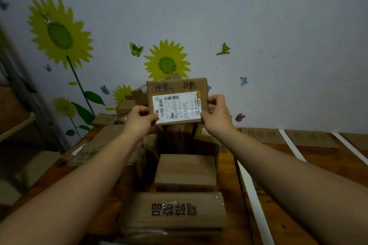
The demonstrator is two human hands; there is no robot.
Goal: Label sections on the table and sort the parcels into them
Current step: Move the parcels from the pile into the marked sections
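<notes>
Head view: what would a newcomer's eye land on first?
A brown parcel with a white shipping label, held up mid-frame by the left hand and right hand at its lower corners. Behind it, yellow sunflower decals fill the wall. Below, more boxes crowd the table, with handwritten cardboard signs and white strips to the right.

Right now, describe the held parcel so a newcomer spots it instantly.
Find the wall with sunflower stickers, then the heap of brown boxes on the wooden table below it. Above that heap, the left hand and right hand hold up one flat parcel by its side edges. Unlike the rest it is in the air, showing a white barcode label under dark handwriting.
</notes>
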